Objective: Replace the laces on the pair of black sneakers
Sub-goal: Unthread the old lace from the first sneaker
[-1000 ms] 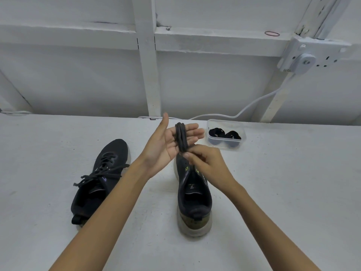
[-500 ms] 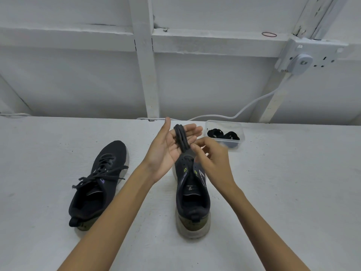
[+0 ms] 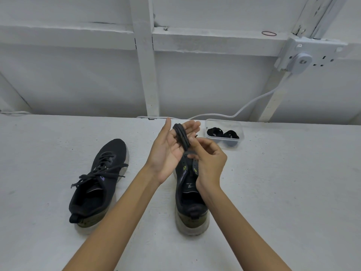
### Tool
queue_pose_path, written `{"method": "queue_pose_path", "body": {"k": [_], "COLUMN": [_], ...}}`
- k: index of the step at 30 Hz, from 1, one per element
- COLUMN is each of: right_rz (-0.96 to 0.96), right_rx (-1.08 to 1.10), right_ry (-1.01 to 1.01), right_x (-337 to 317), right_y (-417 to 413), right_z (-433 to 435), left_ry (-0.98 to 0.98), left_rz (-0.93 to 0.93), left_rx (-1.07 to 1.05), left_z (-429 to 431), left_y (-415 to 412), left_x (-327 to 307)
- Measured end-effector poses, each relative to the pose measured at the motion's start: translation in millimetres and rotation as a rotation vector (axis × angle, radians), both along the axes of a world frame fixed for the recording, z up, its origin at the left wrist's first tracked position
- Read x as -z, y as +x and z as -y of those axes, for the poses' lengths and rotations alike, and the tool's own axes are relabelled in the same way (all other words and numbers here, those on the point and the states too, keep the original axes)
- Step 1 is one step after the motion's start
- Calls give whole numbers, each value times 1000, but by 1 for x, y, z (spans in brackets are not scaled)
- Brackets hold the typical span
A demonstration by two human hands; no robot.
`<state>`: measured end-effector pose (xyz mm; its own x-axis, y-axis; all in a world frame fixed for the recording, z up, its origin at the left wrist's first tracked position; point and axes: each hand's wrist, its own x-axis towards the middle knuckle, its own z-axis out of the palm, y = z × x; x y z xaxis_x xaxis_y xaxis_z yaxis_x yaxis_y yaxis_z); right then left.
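Two black sneakers lie on the white table. The left sneaker [image 3: 99, 182] has its black lace threaded, with the ends loose. Under my hands, the right sneaker [image 3: 190, 202] shows bare eyelets. My left hand [image 3: 168, 151] is held up palm-out above its toe, fingers straight, with a black lace [image 3: 181, 135] wound in a coil around them. Just right of the coil, my right hand [image 3: 210, 161] pinches the lace's free end, whose tip sticks up beside the coil.
A clear plastic container [image 3: 242, 133] holding two coiled black laces [image 3: 214, 132] stands at the back, right of my hands. A white cable [image 3: 254, 101] runs along the table's far edge up to a wall socket [image 3: 300, 61].
My right hand has shifted from under the coil to its right side, carrying the lace end around my left fingers. The left hand has barely moved.
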<state>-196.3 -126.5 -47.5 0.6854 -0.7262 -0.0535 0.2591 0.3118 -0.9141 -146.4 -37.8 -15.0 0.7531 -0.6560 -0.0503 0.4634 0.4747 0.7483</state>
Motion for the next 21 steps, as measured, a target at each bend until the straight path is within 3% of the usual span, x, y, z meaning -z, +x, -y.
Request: {"method": "queue_pose_path", "body": {"k": [4, 10, 15, 21], "right_rz": [1, -18, -9, -74], "right_rx": [48, 63, -30, 1], "right_ry": [-90, -580, -753, -937], "right_x": [5, 18, 20, 15], "right_y": [0, -3, -7, -3], "right_z": [-2, -5, -6, -2], "left_ry": [14, 45, 86, 137], "left_rz": [2, 14, 47, 93], "left_rx": [-7, 6, 29, 69], "left_z": [-1, -3, -5, -9], "left_y": [-1, 0, 5, 6], "left_x": [3, 8, 10, 11]}}
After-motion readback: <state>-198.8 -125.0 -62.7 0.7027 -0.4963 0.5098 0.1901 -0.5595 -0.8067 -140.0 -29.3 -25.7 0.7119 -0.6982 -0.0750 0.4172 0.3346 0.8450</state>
